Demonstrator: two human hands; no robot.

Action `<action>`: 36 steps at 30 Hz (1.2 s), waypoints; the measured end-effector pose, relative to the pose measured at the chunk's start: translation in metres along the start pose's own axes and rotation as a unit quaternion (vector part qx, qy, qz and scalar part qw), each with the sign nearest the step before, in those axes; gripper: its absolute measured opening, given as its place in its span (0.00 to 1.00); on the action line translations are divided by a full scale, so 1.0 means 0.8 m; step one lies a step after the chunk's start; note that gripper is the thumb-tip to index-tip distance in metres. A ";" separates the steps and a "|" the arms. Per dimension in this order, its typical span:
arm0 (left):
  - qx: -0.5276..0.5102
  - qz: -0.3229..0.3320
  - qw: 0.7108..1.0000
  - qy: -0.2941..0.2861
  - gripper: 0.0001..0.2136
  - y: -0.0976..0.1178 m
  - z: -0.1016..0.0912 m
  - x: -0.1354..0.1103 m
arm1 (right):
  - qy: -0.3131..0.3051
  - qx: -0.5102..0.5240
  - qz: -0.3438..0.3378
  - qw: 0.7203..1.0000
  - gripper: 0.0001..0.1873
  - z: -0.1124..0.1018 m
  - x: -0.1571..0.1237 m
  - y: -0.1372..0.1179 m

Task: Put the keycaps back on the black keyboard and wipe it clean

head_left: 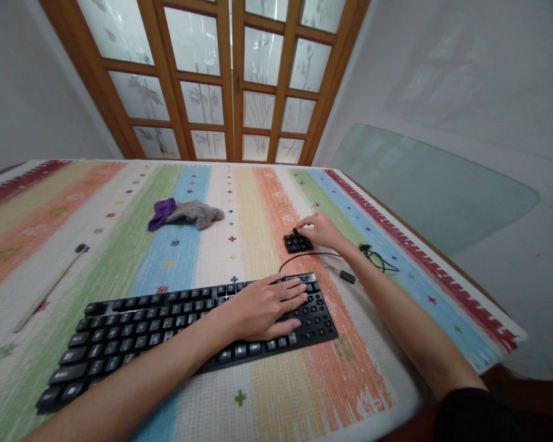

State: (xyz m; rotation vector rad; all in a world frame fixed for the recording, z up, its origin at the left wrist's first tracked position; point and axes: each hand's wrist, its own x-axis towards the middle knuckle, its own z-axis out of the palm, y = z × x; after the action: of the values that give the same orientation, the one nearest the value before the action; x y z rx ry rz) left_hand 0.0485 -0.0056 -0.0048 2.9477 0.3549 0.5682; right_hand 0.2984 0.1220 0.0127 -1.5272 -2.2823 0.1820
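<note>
A black keyboard (152, 331) lies slightly slanted on the table. My left hand (265, 307) rests flat over its right part, fingers stretched out and a little apart. At the keyboard's right end, the number pad shows bare switches without keycaps. Several loose black keycaps (297, 243) stand grouped together beyond that end. Over the far side of this group, my right hand (321, 232) has thumb and fingers pinched together on a dark keycap (295, 232). The keyboard's thin cable (299, 256) curves from its back edge towards my right forearm.
A purple and grey cloth (188, 213) lies crumpled towards the back. On the left is a thin brush (50, 288) with a dark tip. Beside my right forearm lie the plug (348, 277) and a coiled black cable (378, 261). A striped tablecloth (258, 380) covers the table.
</note>
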 end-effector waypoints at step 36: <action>-0.016 -0.002 0.997 0.077 0.14 0.005 -0.006 0.005 | -0.131 0.336 -0.079 0.929 0.10 -0.041 -0.147 -0.064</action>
State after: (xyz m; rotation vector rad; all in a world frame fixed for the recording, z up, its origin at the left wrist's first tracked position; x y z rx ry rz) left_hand 0.0512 -0.0084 0.0017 2.8800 0.3619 0.7954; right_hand 0.3060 -0.0096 0.0306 -0.9962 -2.1724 1.0554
